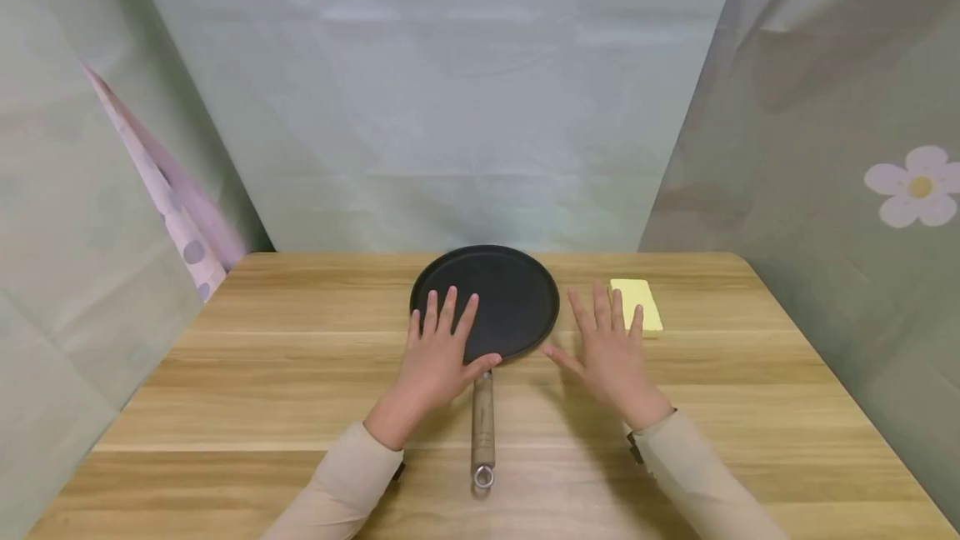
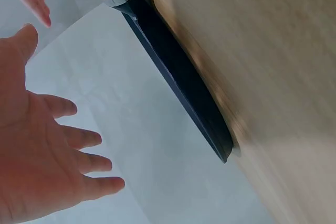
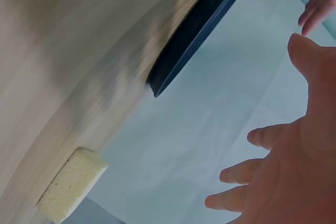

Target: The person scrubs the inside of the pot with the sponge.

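Observation:
A round black frying pan [image 1: 517, 298] with a low rim lies on the table, its wooden handle [image 1: 483, 423] pointing toward me and ending in a metal ring. My left hand [image 1: 438, 357] hovers above the pan's near left part, fingers straight and spread, palm down. To the right of the pan, my right hand [image 1: 611, 361] is held over the table with its fingers spread too, the fingertips overlapping a yellow sponge [image 1: 641, 307] in the head view. Both wrist views show a gap between each palm and the things below; neither hand holds anything. The sponge [image 3: 73, 184] lies flat on the wood.
The wooden table [image 1: 300, 407] has rounded far corners. Behind it hangs a pale grey-green cloth [image 1: 465, 107], with further cloth on the left and right sides. A flower print [image 1: 921, 187] shows on the right cloth.

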The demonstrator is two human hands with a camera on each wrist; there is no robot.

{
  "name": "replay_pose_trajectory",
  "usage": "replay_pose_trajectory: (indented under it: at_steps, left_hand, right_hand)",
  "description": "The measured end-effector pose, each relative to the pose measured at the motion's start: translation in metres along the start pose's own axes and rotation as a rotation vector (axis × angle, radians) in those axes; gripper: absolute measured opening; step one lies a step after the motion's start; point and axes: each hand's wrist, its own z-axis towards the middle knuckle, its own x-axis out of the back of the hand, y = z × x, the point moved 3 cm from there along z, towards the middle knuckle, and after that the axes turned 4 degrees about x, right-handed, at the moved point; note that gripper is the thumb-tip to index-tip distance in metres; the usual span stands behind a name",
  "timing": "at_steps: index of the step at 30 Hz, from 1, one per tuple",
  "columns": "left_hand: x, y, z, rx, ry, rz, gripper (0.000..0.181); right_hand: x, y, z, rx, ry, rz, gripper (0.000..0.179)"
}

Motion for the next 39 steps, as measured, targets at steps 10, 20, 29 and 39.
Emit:
replay_pose_trajectory:
  at_steps: [10, 20, 29, 39]
  left_hand:
    - [0.006, 0.001, -0.004, -0.050, 0.033, -0.033, 0.083]
    - [0.010, 0.002, -0.010, -0.086, 0.075, -0.095, 0.078]
    - [0.008, 0.001, -0.017, -0.094, 0.102, -0.161, 0.075]
    - [0.005, 0.001, -0.026, -0.059, 0.083, -0.280, 0.072]
  right_hand:
    - [0.008, 0.015, 0.006, -0.002, 0.026, 0.010, 0.087]
    - [0.008, 0.033, 0.015, -0.016, 0.026, 0.054, 0.081]
    - [0.008, 0.053, 0.021, -0.055, -0.001, 0.078, 0.078]
    - [0.006, 0.073, 0.027, -0.105, -0.074, 0.134, 0.078]
